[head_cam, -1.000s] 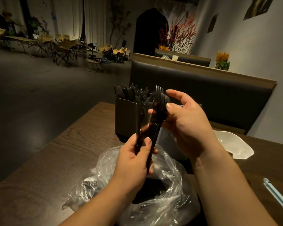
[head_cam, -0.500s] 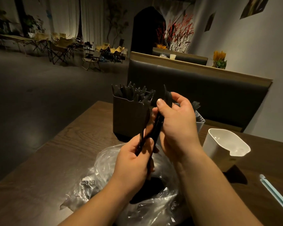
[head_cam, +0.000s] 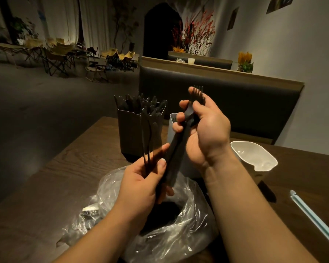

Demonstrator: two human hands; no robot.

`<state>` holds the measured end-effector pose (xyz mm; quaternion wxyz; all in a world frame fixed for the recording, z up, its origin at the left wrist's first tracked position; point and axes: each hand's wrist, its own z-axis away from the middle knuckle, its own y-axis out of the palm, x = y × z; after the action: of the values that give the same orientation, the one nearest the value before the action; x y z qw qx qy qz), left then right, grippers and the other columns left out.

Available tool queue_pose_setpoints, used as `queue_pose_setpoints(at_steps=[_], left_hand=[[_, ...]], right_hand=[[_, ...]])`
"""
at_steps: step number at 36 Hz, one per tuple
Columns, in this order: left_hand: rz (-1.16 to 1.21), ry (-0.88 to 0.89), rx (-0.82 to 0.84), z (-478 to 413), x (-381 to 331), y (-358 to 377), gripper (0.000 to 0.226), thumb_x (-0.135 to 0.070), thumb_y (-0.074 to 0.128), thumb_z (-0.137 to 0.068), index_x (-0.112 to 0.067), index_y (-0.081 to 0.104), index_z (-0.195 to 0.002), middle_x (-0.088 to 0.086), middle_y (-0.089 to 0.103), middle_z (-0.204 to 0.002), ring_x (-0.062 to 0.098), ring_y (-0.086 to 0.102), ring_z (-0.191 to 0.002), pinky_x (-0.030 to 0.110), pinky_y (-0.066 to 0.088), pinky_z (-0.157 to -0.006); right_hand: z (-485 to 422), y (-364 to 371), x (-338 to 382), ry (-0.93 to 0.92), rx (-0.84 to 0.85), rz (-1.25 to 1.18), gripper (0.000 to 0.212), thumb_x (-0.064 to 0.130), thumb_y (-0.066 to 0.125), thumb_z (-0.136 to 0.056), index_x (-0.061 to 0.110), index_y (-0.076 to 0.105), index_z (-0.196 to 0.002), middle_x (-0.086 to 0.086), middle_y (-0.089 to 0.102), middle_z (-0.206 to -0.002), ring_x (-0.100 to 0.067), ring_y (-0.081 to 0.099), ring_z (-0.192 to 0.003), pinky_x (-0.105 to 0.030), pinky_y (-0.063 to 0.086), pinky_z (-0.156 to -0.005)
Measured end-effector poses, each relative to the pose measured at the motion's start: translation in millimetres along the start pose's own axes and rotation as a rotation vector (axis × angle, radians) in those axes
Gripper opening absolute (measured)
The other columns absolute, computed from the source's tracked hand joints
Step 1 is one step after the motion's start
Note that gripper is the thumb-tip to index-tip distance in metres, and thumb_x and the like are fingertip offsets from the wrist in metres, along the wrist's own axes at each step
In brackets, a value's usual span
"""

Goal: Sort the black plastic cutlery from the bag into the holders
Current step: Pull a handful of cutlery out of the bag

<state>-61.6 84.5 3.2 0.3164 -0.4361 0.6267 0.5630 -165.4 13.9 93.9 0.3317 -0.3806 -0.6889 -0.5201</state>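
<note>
Dark wood surface (head_cam: pixel 65 177), L to centre: dark sq. holder (head_cam: pixel 135 133) packed w/ black cutlery, upright; in front of it the left grip (head_cam: pixel 141 183), thumb + fingers curled round a few thin black pieces (head_cam: pixel 147 141) held upright (type unclear), above the clear plastic bag (head_cam: pixel 180 232), which lies open on the surface w/ more black items inside. Centre: right grip (head_cam: pixel 207 133) closed round a bundle of black forks (head_cam: pixel 179 149), tines up past the thumb, handles slanting down-L to the left grip's fingers; pale holder (head_cam: pixel 171 118) just behind, mostly hidden. R: white holder (head_cam: pixel 254 158) on the surface, apart from both grips; pale blue strip (head_cam: pixel 315 217) near R edge.
</note>
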Motion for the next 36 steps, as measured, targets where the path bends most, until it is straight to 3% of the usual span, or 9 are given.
queue_pose_setpoints(at_steps=[4,9,13,18,24,26,30,33,36], left_hand=[[-0.008,-0.039,0.031,-0.5,3.7,-1.1,0.031,-0.020,0.062,-0.085,-0.032,0.078,-0.109,0.013,0.065,-0.078,0.018,0.057,-0.050,0.023,0.049,-0.047],[0.009,-0.045,0.049,0.1,3.6,-1.4,0.031,-0.023,0.062,-0.084,-0.032,0.077,-0.110,0.010,0.053,-0.059,0.016,0.056,-0.050,0.022,0.044,-0.046],[0.008,-0.050,0.039,-0.9,5.6,-1.3,0.033,-0.023,0.063,-0.083,-0.034,0.076,-0.110,0.010,0.053,-0.067,0.016,0.055,-0.051,0.024,0.050,-0.051],[-0.048,-0.076,0.085,2.3,6.8,3.0,0.039,-0.022,0.063,-0.080,-0.030,0.074,-0.116,0.011,0.071,-0.086,0.017,0.056,-0.047,0.021,0.044,-0.044],[-0.158,-0.065,0.065,1.6,10.6,2.6,0.040,-0.012,0.063,-0.085,-0.007,0.065,-0.125,0.009,0.064,-0.065,0.016,0.057,-0.048,0.021,0.045,-0.046],[-0.131,-0.054,0.039,0.3,12.6,2.2,0.036,-0.007,0.064,-0.087,-0.014,0.069,-0.122,0.013,0.059,-0.069,0.015,0.055,-0.050,0.023,0.050,-0.050],[-0.090,0.000,-0.034,-2.6,13.9,0.9,0.034,-0.002,0.060,-0.094,-0.026,0.072,-0.115,0.005,0.064,-0.073,0.012,0.052,-0.049,0.023,0.047,-0.048],[-0.046,0.021,-0.107,-5.3,11.9,-1.7,0.028,-0.004,0.058,-0.096,-0.021,0.071,-0.114,0.002,0.065,-0.071,0.011,0.051,-0.048,0.019,0.042,-0.045],[-0.059,0.067,-0.150,-7.7,10.1,-4.3,0.026,-0.005,0.058,-0.097,-0.022,0.070,-0.112,-0.002,0.064,-0.066,0.009,0.051,-0.049,0.018,0.041,-0.045]], right_hand=[[-2.3,-5.0,4.5,-0.052,-0.037,-0.035,0.028,0.006,0.036,-0.104,0.013,0.057,-0.122,-0.005,0.052,-0.084,-0.010,0.048,-0.055,-0.025,0.038,-0.047],[-4.6,-10.5,9.0,-0.174,-0.097,0.088,0.027,0.008,0.039,-0.106,0.012,0.050,-0.131,-0.009,0.056,-0.096,-0.008,0.053,-0.061,-0.023,0.049,-0.051],[-3.5,-9.3,1.6,-0.184,-0.151,0.077,0.027,0.011,0.039,-0.107,0.014,0.049,-0.132,-0.008,0.057,-0.096,-0.007,0.053,-0.059,-0.022,0.047,-0.048],[-3.0,-7.3,-8.4,-0.250,-0.292,0.120,0.018,0.026,0.040,-0.108,0.016,0.054,-0.113,-0.001,0.053,-0.077,-0.009,0.042,-0.048,-0.024,0.035,-0.040],[-1.3,-1.4,-17.5,-0.387,-0.423,0.175,0.022,0.037,0.058,-0.097,0.016,0.057,-0.100,-0.010,0.055,-0.086,-0.028,0.047,-0.071,-0.039,0.043,-0.065],[-0.4,0.1,-18.4,-0.383,-0.417,0.137,0.018,0.032,0.056,-0.100,0.014,0.056,-0.100,-0.010,0.052,-0.083,-0.028,0.045,-0.067,-0.036,0.043,-0.061],[3.5,3.6,-18.0,-0.308,-0.279,-0.036,0.011,0.011,0.043,-0.105,0.011,0.052,-0.110,-0.001,0.046,-0.072,-0.010,0.037,-0.046,-0.022,0.031,-0.038],[7.9,10.0,-20.4,-0.275,-0.158,-0.056,0.028,-0.001,0.037,-0.100,0.013,0.049,-0.121,-0.002,0.048,-0.079,-0.010,0.042,-0.052,-0.025,0.036,-0.043],[7.1,11.7,-20.1,-0.213,-0.112,0.035,0.029,-0.001,0.035,-0.103,0.019,0.045,-0.122,-0.006,0.055,-0.091,-0.012,0.056,-0.059,-0.026,0.052,-0.053]])
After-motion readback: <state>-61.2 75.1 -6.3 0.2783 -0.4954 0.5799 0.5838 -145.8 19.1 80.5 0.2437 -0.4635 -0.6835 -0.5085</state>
